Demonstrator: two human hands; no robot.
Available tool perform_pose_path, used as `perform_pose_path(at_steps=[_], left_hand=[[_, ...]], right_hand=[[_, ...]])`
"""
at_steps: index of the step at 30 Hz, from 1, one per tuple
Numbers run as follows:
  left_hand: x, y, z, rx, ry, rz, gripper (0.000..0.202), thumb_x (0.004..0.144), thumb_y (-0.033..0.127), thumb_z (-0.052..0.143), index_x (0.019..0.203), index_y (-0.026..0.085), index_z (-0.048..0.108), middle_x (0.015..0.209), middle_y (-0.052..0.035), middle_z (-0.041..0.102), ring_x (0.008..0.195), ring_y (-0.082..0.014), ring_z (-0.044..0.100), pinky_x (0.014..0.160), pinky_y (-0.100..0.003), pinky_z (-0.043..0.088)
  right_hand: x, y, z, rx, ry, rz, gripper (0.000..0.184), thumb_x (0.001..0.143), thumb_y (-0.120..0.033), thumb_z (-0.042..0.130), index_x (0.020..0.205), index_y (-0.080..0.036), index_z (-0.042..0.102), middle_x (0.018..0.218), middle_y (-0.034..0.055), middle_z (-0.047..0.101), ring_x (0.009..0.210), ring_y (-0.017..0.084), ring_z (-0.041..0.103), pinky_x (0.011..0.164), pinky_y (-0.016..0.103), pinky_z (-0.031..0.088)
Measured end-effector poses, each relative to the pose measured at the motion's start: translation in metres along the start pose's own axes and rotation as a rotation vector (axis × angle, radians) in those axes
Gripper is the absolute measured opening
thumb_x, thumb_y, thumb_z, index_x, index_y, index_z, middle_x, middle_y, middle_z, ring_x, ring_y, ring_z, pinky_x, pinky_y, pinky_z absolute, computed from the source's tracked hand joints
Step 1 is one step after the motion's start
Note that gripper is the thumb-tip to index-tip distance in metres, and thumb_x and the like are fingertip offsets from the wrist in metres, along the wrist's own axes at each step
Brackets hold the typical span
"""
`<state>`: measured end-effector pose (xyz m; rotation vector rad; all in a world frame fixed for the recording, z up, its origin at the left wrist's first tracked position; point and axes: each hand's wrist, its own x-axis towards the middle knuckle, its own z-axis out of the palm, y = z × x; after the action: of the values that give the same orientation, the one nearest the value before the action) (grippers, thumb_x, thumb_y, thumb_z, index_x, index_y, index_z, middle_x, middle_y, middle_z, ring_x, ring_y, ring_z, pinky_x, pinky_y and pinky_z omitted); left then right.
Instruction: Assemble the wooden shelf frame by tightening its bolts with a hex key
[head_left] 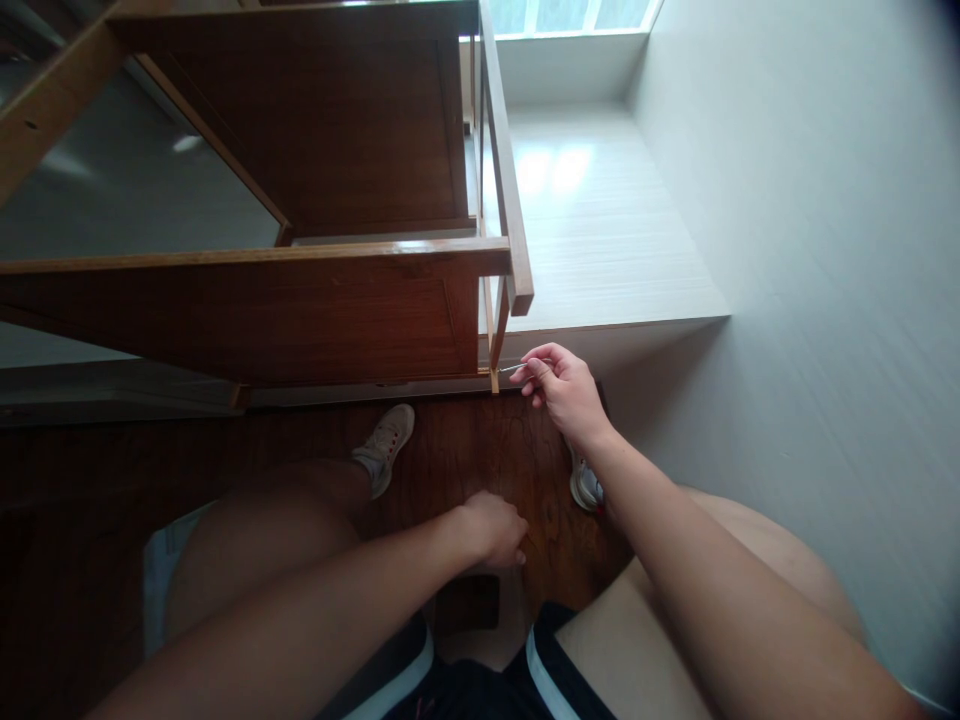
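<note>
L forearm was held this side of the wooden frame, its L hand curled in; whether anything was gripped couldn't be told. At the frame's lower RH corner, a thin metal tool was pinched betw. thumb & fingertips of the R hand, tip by a slat. Frame's panels & rails seemed mostly joined, that corner prob. unfinished. No container w/ contents could be made out.

The frame stands left; the wall right; ledge between.
</note>
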<state>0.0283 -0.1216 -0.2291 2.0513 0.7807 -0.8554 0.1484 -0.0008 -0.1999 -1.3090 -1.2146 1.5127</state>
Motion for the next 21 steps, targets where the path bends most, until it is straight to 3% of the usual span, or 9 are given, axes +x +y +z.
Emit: perform_pose_path(at_steps=[8, 14, 21], left_hand=[[-0.0009, -0.001, 0.0019, -0.021, 0.015, 0.002, 0.047, 0.079, 0.05, 0.048, 0.111, 0.021, 0.066, 0.11, -0.0148, 0.068, 0.104, -0.0311, 0.064, 0.083, -0.045, 0.053], [0.0, -0.002, 0.0039, -0.035, 0.027, 0.009, 0.047, 0.079, 0.051, 0.049, 0.109, 0.019, 0.067, 0.109, -0.0168, 0.067, 0.102, -0.0306, 0.064, 0.082, -0.043, 0.053], [0.0002, -0.0016, 0.0037, -0.01, 0.012, 0.01, 0.049, 0.079, 0.053, 0.048, 0.111, 0.019, 0.067, 0.108, -0.0153, 0.068, 0.102, -0.0323, 0.064, 0.081, -0.045, 0.054]], right_hand=[[0.0013, -0.0002, 0.0016, -0.006, 0.014, 0.005, 0.035, 0.081, -0.051, 0.056, 0.093, -0.017, 0.053, 0.083, 0.0054, 0.069, 0.057, 0.007, 0.054, 0.044, 0.016, 0.039], [0.0028, -0.0001, 0.0024, 0.024, 0.005, 0.019, 0.032, 0.082, -0.048, 0.056, 0.091, -0.017, 0.052, 0.081, 0.0055, 0.068, 0.055, 0.007, 0.054, 0.042, 0.016, 0.038], [0.0015, -0.002, 0.0028, 0.044, -0.038, 0.11, 0.032, 0.082, -0.047, 0.055, 0.092, -0.017, 0.05, 0.073, 0.0045, 0.068, 0.049, 0.007, 0.052, 0.041, 0.016, 0.036]])
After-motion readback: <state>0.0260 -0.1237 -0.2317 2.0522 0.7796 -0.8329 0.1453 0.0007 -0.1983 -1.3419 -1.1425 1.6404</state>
